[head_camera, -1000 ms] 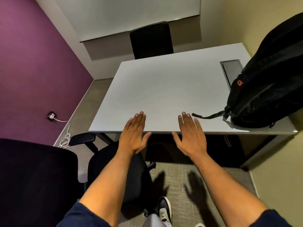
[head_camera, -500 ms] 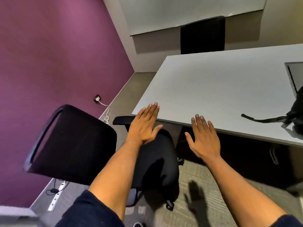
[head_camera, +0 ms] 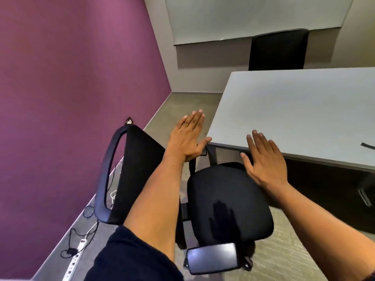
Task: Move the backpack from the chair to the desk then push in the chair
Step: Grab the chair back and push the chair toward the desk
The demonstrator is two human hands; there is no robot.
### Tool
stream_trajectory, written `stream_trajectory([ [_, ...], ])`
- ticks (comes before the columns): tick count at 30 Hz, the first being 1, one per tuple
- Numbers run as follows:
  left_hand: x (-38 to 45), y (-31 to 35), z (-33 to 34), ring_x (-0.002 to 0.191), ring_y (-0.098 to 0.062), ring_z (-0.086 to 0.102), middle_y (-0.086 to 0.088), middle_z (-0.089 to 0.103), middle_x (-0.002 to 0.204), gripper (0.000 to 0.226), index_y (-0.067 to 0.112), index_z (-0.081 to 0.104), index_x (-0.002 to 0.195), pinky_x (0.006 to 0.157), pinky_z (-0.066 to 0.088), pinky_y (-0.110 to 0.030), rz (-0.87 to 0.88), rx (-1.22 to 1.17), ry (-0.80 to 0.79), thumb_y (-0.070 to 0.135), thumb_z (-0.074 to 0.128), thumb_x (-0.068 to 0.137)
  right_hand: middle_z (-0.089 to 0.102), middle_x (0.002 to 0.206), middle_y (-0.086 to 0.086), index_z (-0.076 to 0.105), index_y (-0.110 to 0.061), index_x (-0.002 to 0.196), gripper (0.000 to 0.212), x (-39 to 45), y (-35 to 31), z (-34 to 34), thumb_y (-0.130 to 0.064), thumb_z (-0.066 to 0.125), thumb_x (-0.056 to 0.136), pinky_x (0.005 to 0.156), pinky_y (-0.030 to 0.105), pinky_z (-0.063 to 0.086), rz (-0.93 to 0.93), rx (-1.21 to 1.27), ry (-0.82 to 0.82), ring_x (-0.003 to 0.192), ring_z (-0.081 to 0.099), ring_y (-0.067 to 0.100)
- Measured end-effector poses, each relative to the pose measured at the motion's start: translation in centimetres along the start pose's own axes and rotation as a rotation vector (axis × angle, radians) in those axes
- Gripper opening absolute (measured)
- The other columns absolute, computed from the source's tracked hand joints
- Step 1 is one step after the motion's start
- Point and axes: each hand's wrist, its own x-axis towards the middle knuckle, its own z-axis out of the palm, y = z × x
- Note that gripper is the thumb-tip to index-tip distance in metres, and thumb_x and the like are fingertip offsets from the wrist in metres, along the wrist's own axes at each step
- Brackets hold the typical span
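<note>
A black office chair (head_camera: 229, 201) stands beside the near left corner of the white desk (head_camera: 300, 110), its seat bare and its backrest (head_camera: 136, 175) turned toward the purple wall. My left hand (head_camera: 187, 136) hovers open above the chair's far armrest, fingers flat and together. Over the seat's front edge and the desk's near edge my right hand (head_camera: 263, 159) is spread open, holding nothing. Of the backpack only a black strap end (head_camera: 367, 146) shows on the desk at the right frame edge.
A second black chair (head_camera: 278, 49) stands behind the desk against the back wall. A white power strip (head_camera: 76, 260) and loose cables lie on the floor along the purple wall. The near armrest (head_camera: 212, 258) juts toward me.
The view has swung left: the backpack has slid out of frame on the right and the chair has come to the centre. Both hands stay open and have shifted from the desk edge to above the chair.
</note>
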Motion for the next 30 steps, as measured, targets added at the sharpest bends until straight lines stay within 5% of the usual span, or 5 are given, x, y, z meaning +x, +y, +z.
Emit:
stream_trajectory([
  [13, -10.0, -21.6, 6.6, 0.157, -0.018, -0.010, -0.003, -0.008, 0.171, 0.089, 0.015, -0.004, 0.163, 0.127, -0.007, -0.039, -0.206, 0.053, -0.183, 0.066, -0.008, 0.089, 0.011, 0.171, 0.002, 0.019, -0.018, 0.164, 0.070, 2.3, -17.3, 2.2, -0.056, 0.023, 0.105, 0.127, 0.042, 0.017, -0.168, 0.027, 0.010, 0.158, 0.010, 0.019],
  [20, -11.8, -22.0, 7.9, 0.157, -0.016, -0.007, 0.000, -0.007, 0.171, 0.076, 0.018, -0.002, 0.163, 0.128, -0.001, -0.040, -0.346, -0.031, -0.276, 0.062, 0.013, 0.103, 0.015, 0.170, 0.004, 0.023, -0.015, 0.163, 0.068, 3.2, -19.3, 4.1, -0.052, 0.032, 0.106, 0.127, 0.038, 0.019, -0.274, 0.154, 0.018, 0.157, 0.014, 0.018],
  [30, -11.6, -22.4, 8.3, 0.157, -0.015, -0.009, 0.001, -0.007, 0.171, 0.110, 0.018, 0.004, 0.164, 0.127, -0.003, -0.038, -0.262, -0.051, -0.329, 0.086, -0.010, 0.078, 0.024, 0.168, 0.007, 0.025, -0.013, 0.162, 0.069, 2.2, -25.3, 6.7, -0.044, 0.037, 0.101, 0.124, 0.043, 0.027, -0.455, 0.264, -0.165, 0.155, 0.023, 0.020],
])
